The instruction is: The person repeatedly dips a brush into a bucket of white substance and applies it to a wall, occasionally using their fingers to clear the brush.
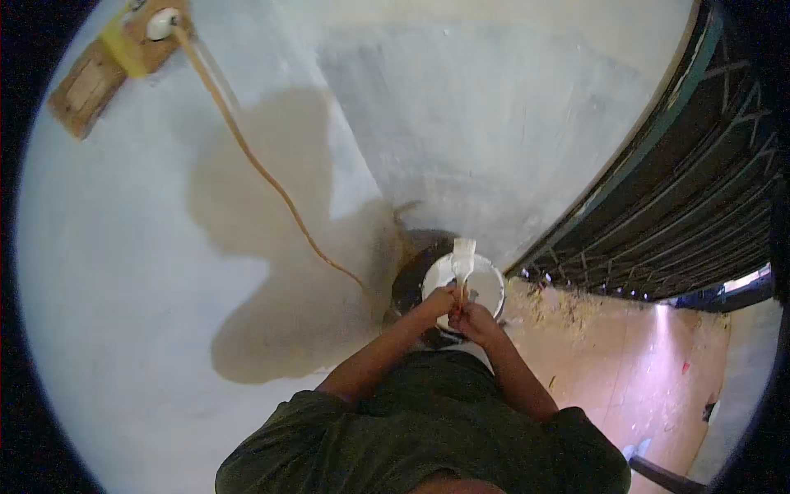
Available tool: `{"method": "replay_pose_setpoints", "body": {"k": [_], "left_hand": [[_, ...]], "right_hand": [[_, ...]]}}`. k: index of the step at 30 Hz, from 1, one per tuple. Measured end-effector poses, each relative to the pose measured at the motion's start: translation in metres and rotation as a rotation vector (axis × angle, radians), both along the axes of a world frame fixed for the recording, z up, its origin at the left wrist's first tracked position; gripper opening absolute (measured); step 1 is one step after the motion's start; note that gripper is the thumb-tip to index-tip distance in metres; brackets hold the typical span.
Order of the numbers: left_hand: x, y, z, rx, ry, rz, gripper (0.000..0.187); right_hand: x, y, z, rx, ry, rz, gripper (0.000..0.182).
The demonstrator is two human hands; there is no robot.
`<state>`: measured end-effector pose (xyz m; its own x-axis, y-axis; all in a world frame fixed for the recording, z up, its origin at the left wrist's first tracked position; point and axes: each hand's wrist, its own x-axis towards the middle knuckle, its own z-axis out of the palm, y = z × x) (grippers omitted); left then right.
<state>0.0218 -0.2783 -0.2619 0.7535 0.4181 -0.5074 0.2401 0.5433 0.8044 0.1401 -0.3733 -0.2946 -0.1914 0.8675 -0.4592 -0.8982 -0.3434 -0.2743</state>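
A paint brush (463, 257) with whitish bristles points away from me, above a round white bucket (497, 288). Both hands are at its handle, close together over the near part of the bucket. My left hand (441, 303) is closed on the handle from the left. From the right, my right hand (476, 322) is closed at the lower end of the handle. Pale material lies inside the bucket, partly hidden by my hands and the brush.
A cable (262, 169) hangs down the pale wall from a socket on a wooden board (86, 86). Dark slatted shutters (683, 198) stand at the right. Debris (559, 311) lies on the tiled floor (605, 362). A dark round object (408, 284) is behind the bucket.
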Motion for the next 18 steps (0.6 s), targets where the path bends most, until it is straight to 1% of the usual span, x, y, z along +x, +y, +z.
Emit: {"method": "replay_pose_setpoints", "body": {"k": [1,2,3,4,5,6,7,9,10,11,12,14,15,16,17,18], "left_hand": [[0.0,-0.001,0.009,0.094,0.003,0.005,0.022],[0.003,-0.005,0.016,0.117,0.092,0.049,0.027],[0.002,-0.007,0.017,0.092,0.112,0.045,0.027],[-0.001,-0.01,0.017,0.145,0.206,0.034,0.028],[-0.003,-0.012,0.014,0.196,0.299,0.018,0.029],[-0.004,-0.009,-0.005,0.005,0.437,0.002,0.032],[-0.01,-0.01,-0.023,-0.03,0.452,-0.016,0.032],[-0.028,-0.005,-0.03,0.275,0.467,-0.401,0.036],[-0.034,-0.01,-0.028,0.071,0.45,-0.218,0.038],[-0.039,-0.013,-0.025,-0.126,0.435,-0.032,0.04],[-0.043,-0.013,-0.025,-0.151,0.438,-0.043,0.04],[-0.054,-0.013,-0.024,-0.129,0.384,0.031,0.045],[-0.062,-0.013,-0.024,-0.146,0.386,0.031,0.045],[-0.069,-0.012,-0.023,-0.134,0.329,0.044,0.047],[-0.072,-0.012,-0.022,-0.119,0.27,0.058,0.049],[-0.067,-0.015,0.001,-0.084,0.286,0.104,0.042]], "right_hand": [[0.001,-0.002,0.006,-0.024,0.019,-0.005,0.019],[0.003,-0.004,0.01,0.001,0.048,0.009,0.018],[0.005,-0.009,0.008,0.025,0.077,0.025,0.018],[0.007,-0.013,-0.008,0.088,-0.027,0.058,0.022],[0.006,-0.017,-0.01,0.06,-0.009,0.054,0.022],[0.008,-0.019,-0.007,-0.032,-0.232,0.072,0.021],[0.011,-0.022,-0.005,-0.132,-0.456,0.096,0.02],[0.021,-0.022,-0.009,-0.327,-0.814,0.177,0.025],[0.028,-0.026,-0.042,-0.276,-1.157,0.304,0.027],[0.034,-0.03,-0.096,-0.203,-1.496,0.442,0.029],[0.039,-0.055,-0.141,-0.228,-1.487,0.457,0.029],[0.048,-0.035,-0.227,-0.087,-1.868,0.537,0.025],[0.051,-0.018,-0.269,0.004,-2.056,0.578,0.023],[0.054,-0.033,-0.308,0.109,-2.241,0.616,0.022],[0.061,-0.025,-0.31,0.109,-2.236,0.63,0.022],[0.067,-0.008,-0.302,0.016,-2.039,0.636,0.019]]}}
